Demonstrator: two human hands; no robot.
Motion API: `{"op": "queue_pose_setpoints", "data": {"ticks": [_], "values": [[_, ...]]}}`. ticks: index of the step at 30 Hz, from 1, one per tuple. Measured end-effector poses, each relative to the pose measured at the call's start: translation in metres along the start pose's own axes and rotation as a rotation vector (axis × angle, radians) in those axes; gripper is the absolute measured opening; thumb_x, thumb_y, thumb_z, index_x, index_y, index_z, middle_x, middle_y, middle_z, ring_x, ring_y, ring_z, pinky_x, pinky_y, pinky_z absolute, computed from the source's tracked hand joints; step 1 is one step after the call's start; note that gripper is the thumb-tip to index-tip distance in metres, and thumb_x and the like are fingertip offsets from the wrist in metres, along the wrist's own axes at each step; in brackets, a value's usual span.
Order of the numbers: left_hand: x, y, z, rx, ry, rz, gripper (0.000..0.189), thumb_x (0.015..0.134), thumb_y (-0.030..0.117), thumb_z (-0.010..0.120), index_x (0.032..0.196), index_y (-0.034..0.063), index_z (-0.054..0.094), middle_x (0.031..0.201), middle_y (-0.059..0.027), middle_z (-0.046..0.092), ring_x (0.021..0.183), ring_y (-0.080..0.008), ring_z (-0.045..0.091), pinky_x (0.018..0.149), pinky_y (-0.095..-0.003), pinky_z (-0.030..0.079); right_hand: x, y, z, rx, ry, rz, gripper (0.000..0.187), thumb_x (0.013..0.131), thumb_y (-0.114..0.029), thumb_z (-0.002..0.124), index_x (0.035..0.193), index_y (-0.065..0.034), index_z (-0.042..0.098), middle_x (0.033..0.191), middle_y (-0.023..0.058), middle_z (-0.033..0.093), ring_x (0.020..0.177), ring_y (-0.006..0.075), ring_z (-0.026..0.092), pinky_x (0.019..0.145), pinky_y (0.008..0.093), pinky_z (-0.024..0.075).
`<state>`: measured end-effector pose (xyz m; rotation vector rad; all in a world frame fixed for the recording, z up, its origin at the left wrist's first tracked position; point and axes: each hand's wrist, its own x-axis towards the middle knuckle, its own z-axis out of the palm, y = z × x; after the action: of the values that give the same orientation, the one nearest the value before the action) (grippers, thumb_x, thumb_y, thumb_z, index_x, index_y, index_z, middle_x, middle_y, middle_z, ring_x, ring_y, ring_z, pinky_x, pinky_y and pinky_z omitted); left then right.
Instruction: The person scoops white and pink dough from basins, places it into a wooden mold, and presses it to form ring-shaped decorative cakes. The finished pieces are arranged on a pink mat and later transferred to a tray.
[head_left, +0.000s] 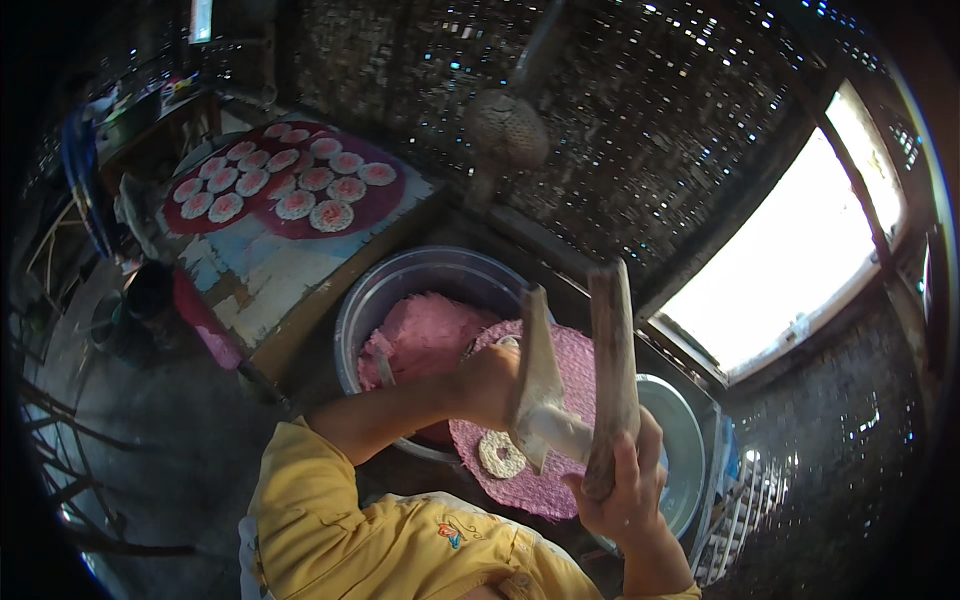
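A wooden hand press (559, 431) is held tilted over a round pink woven mat (574, 375). It has two wooden bars joined by a pale round plunger. My right hand (626, 480) grips the lower end of the right bar. Against the left bar is my left hand (491, 382), closed around it as far as I can see, with its fingers mostly hidden. A pale ring of stringy dough (501, 454) lies on the mat near its front edge. Another pale piece (508, 341) shows partly beyond my left hand.
A large tub (352, 315) holds pink dough (431, 330) with a flat tool in it. To the right stands a pale green basin (686, 435). Several pink-centred dough rounds (251, 182) cover mats on a low table (281, 274). Another person (82, 165) stands far left.
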<state>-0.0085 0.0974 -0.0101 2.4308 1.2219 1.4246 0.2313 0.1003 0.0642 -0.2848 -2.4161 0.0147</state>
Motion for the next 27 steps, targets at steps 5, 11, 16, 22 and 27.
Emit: {"op": "queue_pose_setpoints", "data": {"ticks": [5, 11, 16, 22, 27], "values": [[-0.011, -0.008, 0.022, -0.076, -0.034, -0.008, 0.033, 0.055, 0.031, 0.075, 0.076, 0.0096, 0.062, 0.07, -0.0083, 0.061, 0.067, -0.0282, 0.062, 0.064, -0.0389, 0.049, -0.009, -0.005, 0.025, -0.017, 0.019, 0.006, 0.092, 0.067, -0.021, 0.077, 0.142, -0.0202, 0.023, 0.115, 0.0377, 0.041, 0.089, 0.0514, 0.055, 0.055, 0.045, 0.0519], [-0.013, -0.038, 0.039, -0.134, 0.019, -0.004, 0.032, 0.055, 0.032, 0.074, 0.076, 0.0097, 0.063, 0.069, -0.0088, 0.061, 0.066, -0.0293, 0.062, 0.063, -0.0392, 0.049, -0.011, 0.012, 0.044, 0.034, -0.107, 0.129, 0.1, 0.068, -0.026, 0.077, 0.145, -0.0138, 0.014, 0.123, 0.0337, 0.037, 0.103, 0.0489, 0.048, 0.075, 0.047, 0.0489], [-0.006, -0.06, 0.036, -0.294, 0.141, -0.225, 0.037, 0.062, 0.036, 0.075, 0.087, 0.0103, 0.066, 0.076, -0.0114, 0.064, 0.07, -0.0308, 0.063, 0.067, -0.0361, 0.051, -0.015, 0.066, 0.044, 1.426, -0.314, 1.031, 0.112, 0.06, -0.041, 0.084, 0.142, -0.0007, 0.02, 0.142, 0.0166, 0.03, 0.127, 0.024, 0.034, 0.104, 0.0425, 0.0259], [0.045, -0.085, -0.012, -1.354, -0.283, -0.007, 0.095, 0.065, 0.005, 0.074, 0.144, 0.0119, 0.021, 0.143, -0.0112, 0.032, 0.13, -0.0267, 0.035, 0.101, -0.0375, 0.036, -0.058, 0.087, 0.071, 1.933, -0.471, 0.803, 0.107, 0.062, -0.043, 0.081, 0.141, 0.0, 0.024, 0.141, 0.0179, 0.032, 0.126, 0.0339, 0.037, 0.1, 0.0479, 0.0318], [0.105, -0.067, -0.024, -1.991, -0.261, 0.413, 0.124, 0.062, 0.015, 0.082, 0.146, 0.0162, -0.009, 0.151, -0.0205, 0.008, 0.137, -0.0367, 0.02, 0.111, -0.0515, 0.016, -0.082, 0.101, 0.072, 2.144, -0.561, 0.781, 0.111, 0.062, -0.053, 0.076, 0.141, 0.0021, 0.02, 0.136, 0.0256, 0.034, 0.12, 0.0406, 0.041, 0.097, 0.0508, 0.0361]]}}
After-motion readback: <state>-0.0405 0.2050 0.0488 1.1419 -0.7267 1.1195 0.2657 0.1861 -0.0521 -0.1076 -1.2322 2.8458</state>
